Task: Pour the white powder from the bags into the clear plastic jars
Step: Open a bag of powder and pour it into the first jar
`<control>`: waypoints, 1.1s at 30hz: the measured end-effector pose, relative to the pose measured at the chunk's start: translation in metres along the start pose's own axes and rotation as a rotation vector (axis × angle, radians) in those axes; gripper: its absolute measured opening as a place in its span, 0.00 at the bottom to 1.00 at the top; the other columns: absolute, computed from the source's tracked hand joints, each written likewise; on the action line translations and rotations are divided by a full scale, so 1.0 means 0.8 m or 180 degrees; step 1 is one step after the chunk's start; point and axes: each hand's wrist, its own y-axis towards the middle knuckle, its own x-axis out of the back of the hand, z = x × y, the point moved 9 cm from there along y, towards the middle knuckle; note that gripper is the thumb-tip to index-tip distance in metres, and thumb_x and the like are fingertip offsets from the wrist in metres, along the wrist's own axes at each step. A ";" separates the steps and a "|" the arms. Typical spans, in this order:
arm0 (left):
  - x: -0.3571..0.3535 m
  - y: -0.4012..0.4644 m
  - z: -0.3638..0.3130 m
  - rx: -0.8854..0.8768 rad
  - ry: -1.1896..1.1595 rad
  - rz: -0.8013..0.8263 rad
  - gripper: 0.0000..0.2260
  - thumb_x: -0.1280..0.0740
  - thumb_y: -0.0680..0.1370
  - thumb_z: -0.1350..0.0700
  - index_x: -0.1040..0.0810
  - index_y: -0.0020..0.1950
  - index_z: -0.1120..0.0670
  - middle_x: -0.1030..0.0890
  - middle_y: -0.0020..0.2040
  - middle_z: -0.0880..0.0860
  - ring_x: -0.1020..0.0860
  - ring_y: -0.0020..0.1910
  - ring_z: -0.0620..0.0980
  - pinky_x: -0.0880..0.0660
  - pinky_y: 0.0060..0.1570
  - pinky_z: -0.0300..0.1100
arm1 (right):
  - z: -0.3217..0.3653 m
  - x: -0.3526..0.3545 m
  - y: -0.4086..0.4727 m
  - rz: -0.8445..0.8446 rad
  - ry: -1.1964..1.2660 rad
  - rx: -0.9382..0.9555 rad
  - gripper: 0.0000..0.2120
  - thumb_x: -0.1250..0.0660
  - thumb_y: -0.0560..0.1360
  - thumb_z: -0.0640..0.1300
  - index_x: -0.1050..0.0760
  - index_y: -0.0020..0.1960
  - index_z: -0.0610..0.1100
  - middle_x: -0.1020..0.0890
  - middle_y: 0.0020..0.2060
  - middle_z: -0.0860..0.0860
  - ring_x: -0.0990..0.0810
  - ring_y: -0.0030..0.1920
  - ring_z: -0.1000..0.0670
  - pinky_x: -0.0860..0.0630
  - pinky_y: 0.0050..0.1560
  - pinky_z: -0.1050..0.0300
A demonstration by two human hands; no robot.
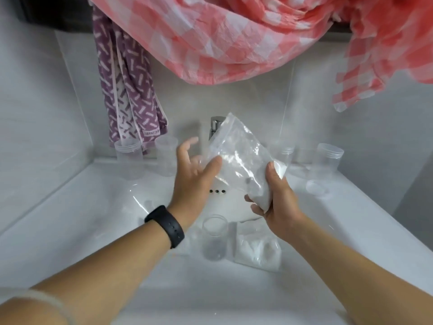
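Note:
My right hand (276, 205) grips the lower corner of a clear plastic bag (241, 158) with white powder settled at its bottom, held tilted above the sink. Beside it, my left hand (194, 174) has spread fingers, and its thumb touches the bag's left edge. Below my hands an open clear jar (214, 235) stands upright on the sink's front rim. A second bag of white powder (257, 247) lies flat just right of that jar.
Clear jars stand along the back ledge: two at the left (130, 158), (166, 156) and others at the right (329, 160), with a loose lid (317, 187). A chrome tap (214, 127) rises behind the bag. A purple towel (131, 90) and pink checked cloth (234, 38) hang overhead.

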 end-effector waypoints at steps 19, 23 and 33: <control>0.006 -0.008 0.045 -0.0119 0.0619 0.0575 0.09 0.31 0.80 0.48 0.25 0.52 0.53 0.24 0.41 0.48 0.29 0.32 0.42 0.32 0.36 0.31 | -0.010 0.028 0.029 -0.0295 -0.0600 0.0393 0.27 0.32 0.73 0.67 0.24 0.60 0.47 0.18 0.41 0.46 0.22 0.32 0.46 0.30 0.27 0.57; 0.010 -0.008 0.052 -0.0026 0.0478 0.0423 0.08 0.33 0.81 0.53 0.22 0.46 0.56 0.22 0.36 0.42 0.26 0.34 0.39 0.31 0.39 0.28 | -0.011 0.029 0.033 -0.0368 -0.0631 0.0493 0.20 0.32 0.77 0.63 0.23 0.56 0.48 0.20 0.36 0.48 0.25 0.28 0.49 0.32 0.25 0.59; 0.025 -0.007 0.070 0.0372 0.0268 0.0234 0.14 0.32 0.79 0.46 0.15 0.39 0.53 0.20 0.42 0.68 0.27 0.39 0.52 0.30 0.47 0.45 | 0.006 0.030 0.034 -0.0423 -0.1017 0.0884 0.16 0.32 0.79 0.61 0.23 0.52 0.48 0.21 0.33 0.52 0.24 0.29 0.49 0.33 0.24 0.57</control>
